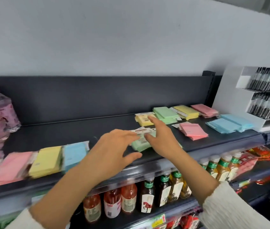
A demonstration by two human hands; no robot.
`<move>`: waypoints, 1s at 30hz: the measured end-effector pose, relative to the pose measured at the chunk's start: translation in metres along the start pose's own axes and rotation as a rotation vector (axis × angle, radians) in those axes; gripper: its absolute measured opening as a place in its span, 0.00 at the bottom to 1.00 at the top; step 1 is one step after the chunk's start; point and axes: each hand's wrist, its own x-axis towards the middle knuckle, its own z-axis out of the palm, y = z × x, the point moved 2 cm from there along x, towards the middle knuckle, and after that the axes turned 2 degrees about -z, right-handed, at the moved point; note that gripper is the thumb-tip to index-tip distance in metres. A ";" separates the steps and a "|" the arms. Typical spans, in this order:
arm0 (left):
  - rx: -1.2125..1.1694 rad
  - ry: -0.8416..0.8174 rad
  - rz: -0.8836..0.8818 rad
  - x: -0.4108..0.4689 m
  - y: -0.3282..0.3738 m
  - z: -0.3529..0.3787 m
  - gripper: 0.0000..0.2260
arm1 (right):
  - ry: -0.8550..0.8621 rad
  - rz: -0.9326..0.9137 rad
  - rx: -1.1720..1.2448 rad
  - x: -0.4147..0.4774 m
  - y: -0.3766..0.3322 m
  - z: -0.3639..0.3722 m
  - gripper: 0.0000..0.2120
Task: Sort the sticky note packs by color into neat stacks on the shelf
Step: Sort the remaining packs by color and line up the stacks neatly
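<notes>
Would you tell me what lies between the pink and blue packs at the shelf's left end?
The yellow packs lie between the pink packs and blue packs, in the head view.

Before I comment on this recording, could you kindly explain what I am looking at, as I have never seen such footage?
There is no machine: a person wears a camera on the head, looking down at their own bare hands. The left hand and the right hand, both spread open, reach onto a green pack of sticky notes on a dark shelf. A pink stack, yellow stack and blue stack lie left; mixed packs lie right. Nothing is clearly gripped.
</notes>
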 end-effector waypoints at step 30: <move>0.215 -0.231 -0.533 0.110 0.052 0.115 0.62 | -0.505 -0.070 0.041 0.069 0.128 -0.021 0.24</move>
